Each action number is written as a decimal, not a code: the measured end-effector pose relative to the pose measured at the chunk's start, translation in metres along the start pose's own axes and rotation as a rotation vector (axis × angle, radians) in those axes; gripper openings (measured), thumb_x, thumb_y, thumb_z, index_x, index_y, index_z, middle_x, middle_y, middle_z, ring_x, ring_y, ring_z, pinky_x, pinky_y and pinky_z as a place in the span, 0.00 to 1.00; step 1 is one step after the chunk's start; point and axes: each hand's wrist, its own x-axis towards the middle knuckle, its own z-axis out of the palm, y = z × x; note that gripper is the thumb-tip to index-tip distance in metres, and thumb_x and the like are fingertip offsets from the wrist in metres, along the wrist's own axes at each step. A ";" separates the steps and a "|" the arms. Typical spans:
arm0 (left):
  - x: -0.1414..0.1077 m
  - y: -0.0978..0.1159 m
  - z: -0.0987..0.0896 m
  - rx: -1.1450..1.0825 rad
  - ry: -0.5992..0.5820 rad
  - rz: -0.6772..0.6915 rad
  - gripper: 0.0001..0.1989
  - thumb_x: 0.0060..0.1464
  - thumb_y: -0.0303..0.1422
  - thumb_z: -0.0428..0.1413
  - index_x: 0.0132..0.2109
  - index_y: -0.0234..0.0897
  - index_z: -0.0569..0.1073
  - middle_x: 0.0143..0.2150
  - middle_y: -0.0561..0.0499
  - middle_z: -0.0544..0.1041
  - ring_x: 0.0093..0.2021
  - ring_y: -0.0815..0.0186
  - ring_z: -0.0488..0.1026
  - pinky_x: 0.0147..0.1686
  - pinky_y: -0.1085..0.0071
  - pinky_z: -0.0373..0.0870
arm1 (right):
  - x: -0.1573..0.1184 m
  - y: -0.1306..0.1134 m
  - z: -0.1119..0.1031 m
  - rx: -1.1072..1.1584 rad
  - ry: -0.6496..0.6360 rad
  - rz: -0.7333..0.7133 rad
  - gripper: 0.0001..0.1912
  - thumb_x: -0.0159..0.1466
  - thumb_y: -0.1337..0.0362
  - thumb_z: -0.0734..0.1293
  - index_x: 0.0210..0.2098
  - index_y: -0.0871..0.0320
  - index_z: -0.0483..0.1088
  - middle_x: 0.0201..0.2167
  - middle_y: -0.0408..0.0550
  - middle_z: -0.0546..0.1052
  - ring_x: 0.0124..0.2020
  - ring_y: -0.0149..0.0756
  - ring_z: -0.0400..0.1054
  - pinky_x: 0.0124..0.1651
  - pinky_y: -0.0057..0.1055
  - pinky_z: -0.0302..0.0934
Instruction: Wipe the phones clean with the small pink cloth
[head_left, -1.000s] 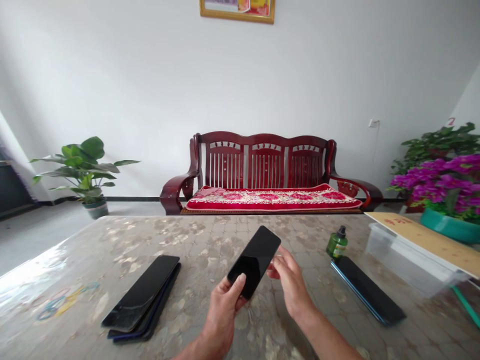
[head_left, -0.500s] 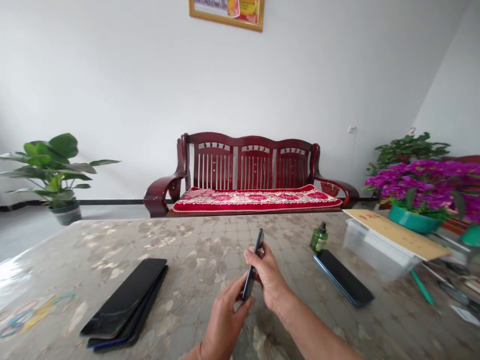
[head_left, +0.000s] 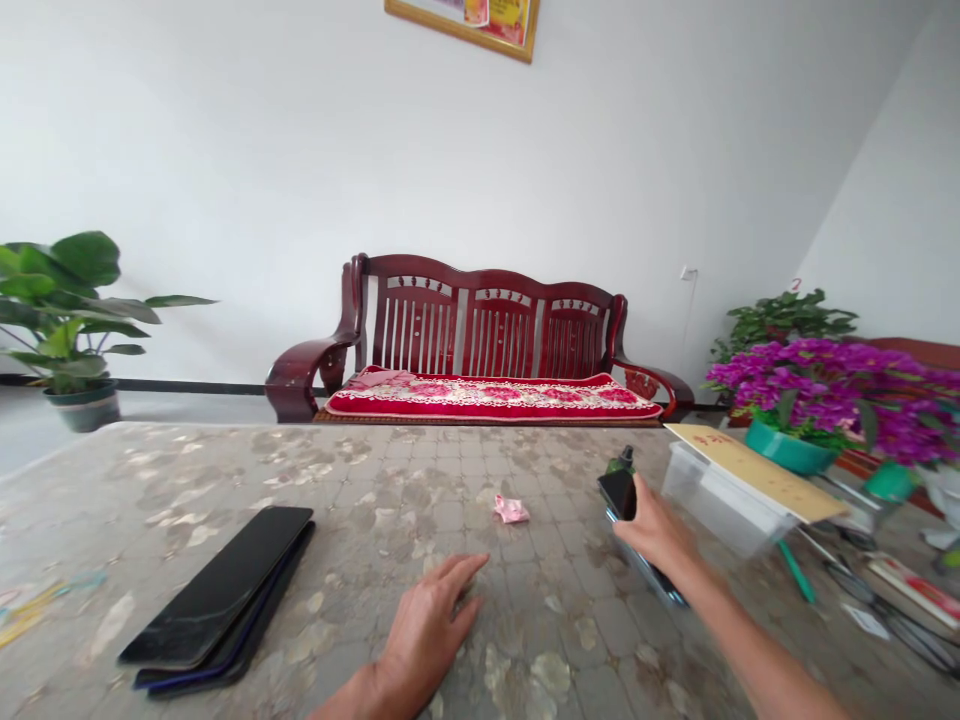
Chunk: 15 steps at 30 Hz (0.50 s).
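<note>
My right hand [head_left: 660,535] is closed around the upper part of a black phone [head_left: 615,490] at the right of the table. The phone lies over another dark phone with a bluish edge [head_left: 667,588], mostly hidden beneath it and my hand. Just behind them stands a small green bottle [head_left: 621,463], partly covered. My left hand [head_left: 431,620] holds nothing, its fingers stretched out low over the patterned table. A crumpled pink wrapper [head_left: 511,509] lies beyond its fingertips. Farther left is an uneven stack of dark phones [head_left: 221,590].
A clear plastic box [head_left: 727,505] with a tan envelope [head_left: 757,470] on top stands at the right. Around it are purple flowers in a teal pot [head_left: 787,447], a green pen [head_left: 796,572] and cables. Coloured rubber bands [head_left: 45,605] lie far left. Behind is a wooden bench [head_left: 465,310].
My hands have parted. My right hand has carried the phone rightward onto the other phone, while my left hand has let go of it. The pink wrapper has come into sight.
</note>
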 end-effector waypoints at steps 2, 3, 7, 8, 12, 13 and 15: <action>0.000 0.002 -0.001 0.016 -0.037 0.018 0.24 0.54 0.24 0.51 0.56 0.44 0.74 0.55 0.51 0.77 0.52 0.63 0.75 0.53 0.72 0.68 | 0.004 0.016 0.002 -0.124 -0.024 0.024 0.34 0.53 0.63 0.65 0.60 0.57 0.59 0.47 0.59 0.75 0.45 0.53 0.72 0.40 0.39 0.62; 0.000 0.003 -0.001 0.021 -0.049 0.026 0.23 0.54 0.24 0.51 0.55 0.45 0.74 0.54 0.51 0.77 0.52 0.63 0.75 0.53 0.72 0.68 | 0.005 0.022 0.004 -0.156 -0.031 0.025 0.34 0.53 0.63 0.65 0.60 0.58 0.60 0.47 0.59 0.75 0.45 0.53 0.73 0.40 0.39 0.62; 0.000 0.005 -0.003 0.029 -0.053 0.044 0.21 0.55 0.25 0.51 0.53 0.44 0.76 0.51 0.51 0.79 0.51 0.61 0.76 0.51 0.71 0.69 | 0.009 0.033 0.015 -0.191 -0.077 0.014 0.35 0.52 0.62 0.66 0.59 0.59 0.62 0.46 0.61 0.77 0.46 0.57 0.73 0.40 0.41 0.62; 0.000 0.005 -0.003 0.027 -0.049 0.046 0.21 0.55 0.25 0.50 0.53 0.44 0.76 0.51 0.51 0.79 0.50 0.61 0.76 0.51 0.71 0.69 | 0.011 0.034 0.017 -0.190 -0.090 0.013 0.35 0.52 0.62 0.66 0.59 0.59 0.62 0.47 0.61 0.77 0.46 0.57 0.73 0.40 0.41 0.62; 0.000 0.004 -0.003 0.022 -0.040 0.056 0.19 0.55 0.25 0.51 0.52 0.44 0.77 0.50 0.51 0.79 0.49 0.61 0.76 0.50 0.72 0.69 | 0.018 0.036 0.022 -0.186 -0.116 0.010 0.33 0.50 0.61 0.68 0.56 0.59 0.66 0.45 0.61 0.78 0.45 0.60 0.73 0.39 0.42 0.62; 0.000 0.003 -0.003 0.023 -0.038 0.061 0.19 0.55 0.25 0.51 0.51 0.44 0.77 0.49 0.51 0.80 0.49 0.61 0.76 0.50 0.72 0.69 | 0.019 0.037 0.022 -0.186 -0.121 0.007 0.32 0.50 0.61 0.68 0.54 0.59 0.67 0.44 0.61 0.78 0.44 0.60 0.73 0.39 0.42 0.62; -0.001 0.003 -0.003 0.025 -0.037 0.067 0.19 0.55 0.25 0.52 0.51 0.44 0.77 0.49 0.51 0.80 0.48 0.61 0.77 0.50 0.72 0.69 | 0.020 0.039 0.021 -0.181 -0.134 -0.005 0.28 0.50 0.59 0.68 0.51 0.58 0.69 0.41 0.60 0.79 0.43 0.59 0.74 0.39 0.42 0.62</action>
